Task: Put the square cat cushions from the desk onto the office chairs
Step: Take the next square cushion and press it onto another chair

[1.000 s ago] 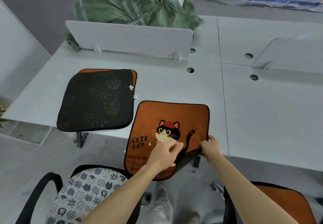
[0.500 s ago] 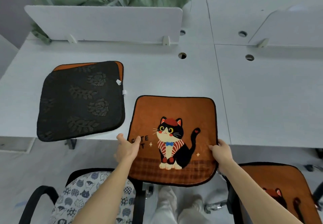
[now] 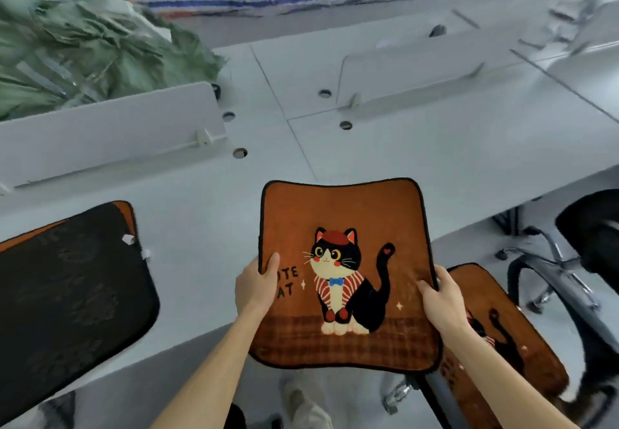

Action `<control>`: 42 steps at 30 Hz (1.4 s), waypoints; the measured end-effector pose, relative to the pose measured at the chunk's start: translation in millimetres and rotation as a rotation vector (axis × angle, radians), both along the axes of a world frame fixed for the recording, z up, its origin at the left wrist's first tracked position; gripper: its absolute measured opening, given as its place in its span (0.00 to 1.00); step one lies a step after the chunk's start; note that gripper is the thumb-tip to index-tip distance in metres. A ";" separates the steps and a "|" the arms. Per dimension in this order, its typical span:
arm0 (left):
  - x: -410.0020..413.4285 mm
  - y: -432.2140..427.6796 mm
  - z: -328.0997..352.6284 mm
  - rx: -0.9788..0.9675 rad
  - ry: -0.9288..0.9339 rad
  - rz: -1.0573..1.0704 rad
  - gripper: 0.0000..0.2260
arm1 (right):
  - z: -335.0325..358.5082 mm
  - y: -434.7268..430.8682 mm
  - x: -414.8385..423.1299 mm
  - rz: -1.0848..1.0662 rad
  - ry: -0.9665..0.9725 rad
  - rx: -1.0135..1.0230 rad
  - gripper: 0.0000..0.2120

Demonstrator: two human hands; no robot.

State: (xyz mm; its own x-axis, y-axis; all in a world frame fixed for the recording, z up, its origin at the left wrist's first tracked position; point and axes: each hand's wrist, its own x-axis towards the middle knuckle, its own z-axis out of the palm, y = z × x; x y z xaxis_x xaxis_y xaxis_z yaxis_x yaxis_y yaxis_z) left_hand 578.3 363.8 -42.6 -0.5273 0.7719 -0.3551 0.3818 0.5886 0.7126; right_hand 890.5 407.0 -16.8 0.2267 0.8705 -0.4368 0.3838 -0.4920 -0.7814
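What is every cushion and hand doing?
Orange square cat cushion: held at both sides, cat side up.
Left hand: grips its left edge.
Right hand: grips its right edge.
Black-backed square cushion: face down on the white desk, atop an orange one.
Second orange cat cushion: lying on the right-hand chair seat, cat up.

Soft, even indoor light is falling on the white desk (image 3: 435, 167), casting only faint shadows under the divider (image 3: 110, 134). Motion blur is smearing the green sack (image 3: 67, 43) top left and the black chair (image 3: 586, 227) at right. Wide-angle lens is bending desk edges toward the borders. The held cat cushion (image 3: 345, 214) is reading sharpest, centre frame.
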 end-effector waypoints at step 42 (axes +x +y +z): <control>998.3 98.7 136.9 0.224 -0.210 -0.641 0.15 | 119.5 -202.6 951.7 -0.946 -0.338 0.204 0.09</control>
State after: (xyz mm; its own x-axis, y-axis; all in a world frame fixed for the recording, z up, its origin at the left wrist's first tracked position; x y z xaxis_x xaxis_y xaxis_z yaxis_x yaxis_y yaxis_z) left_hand 1576.6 462.5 94.3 0.1171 0.9737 -0.1955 0.4450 0.1245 0.8868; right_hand 1842.2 204.4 102.8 0.9428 0.3221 -0.0860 0.1235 -0.5770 -0.8073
